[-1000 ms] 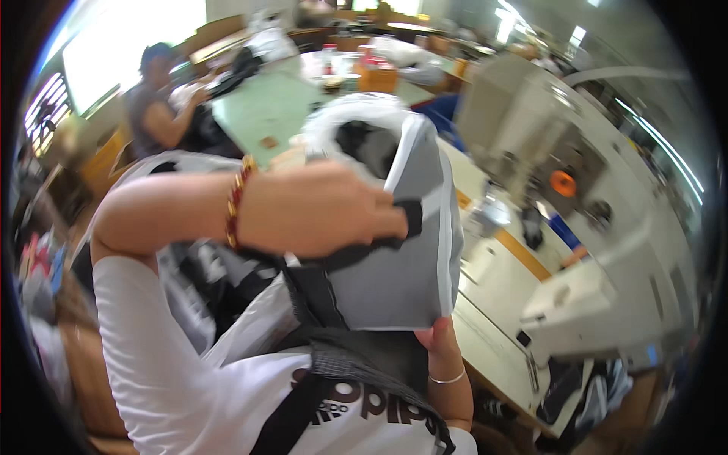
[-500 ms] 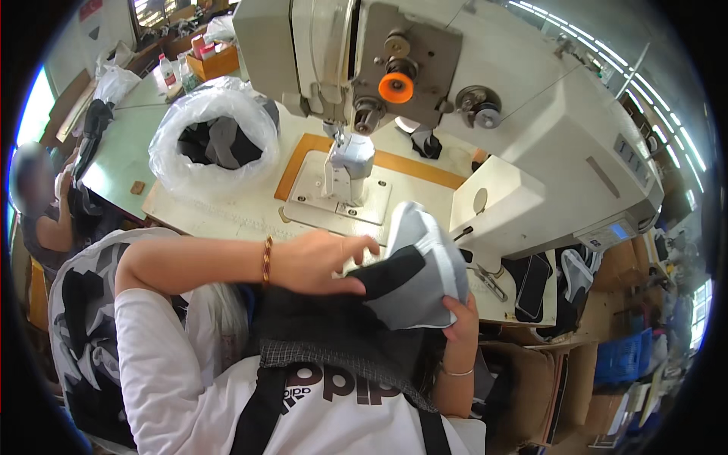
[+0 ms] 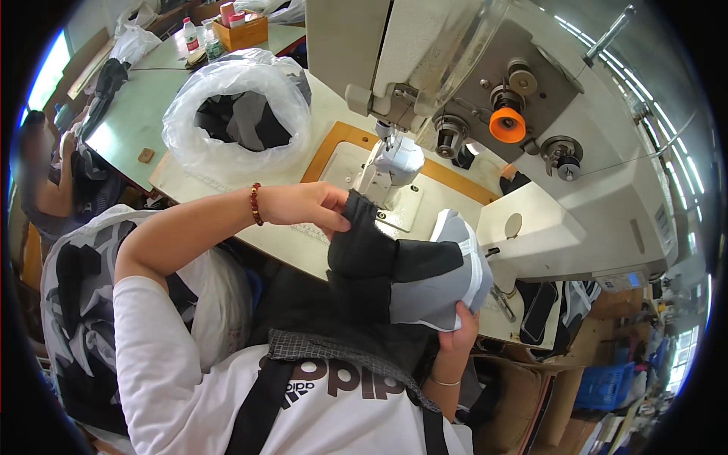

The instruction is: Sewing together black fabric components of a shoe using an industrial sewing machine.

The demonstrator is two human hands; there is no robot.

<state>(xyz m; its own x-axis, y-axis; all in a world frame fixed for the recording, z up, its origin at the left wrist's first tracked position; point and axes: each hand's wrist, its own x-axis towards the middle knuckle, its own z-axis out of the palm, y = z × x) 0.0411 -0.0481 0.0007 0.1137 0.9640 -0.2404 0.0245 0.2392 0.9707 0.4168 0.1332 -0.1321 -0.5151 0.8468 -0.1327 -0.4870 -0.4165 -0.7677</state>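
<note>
A grey and black fabric shoe upper with a white strip hangs between my hands, in front of the sewing machine. My left hand is closed on its black collar edge, just left of the machine's post. On the other side, my right hand grips the grey lower edge, with its thumb on top and the other fingers mostly hidden behind. The upper's black part is spread out toward the left and its grey end points right.
A clear plastic bag of dark pieces stands on the table left of the machine. A larger sack of fabric pieces is beside my left arm. Scissors and a phone lie at right. Another person sits far left.
My left hand has moved up and closed on the black collar, which is now pulled out to the left. The view has shifted, so the machine appears farther right.
</note>
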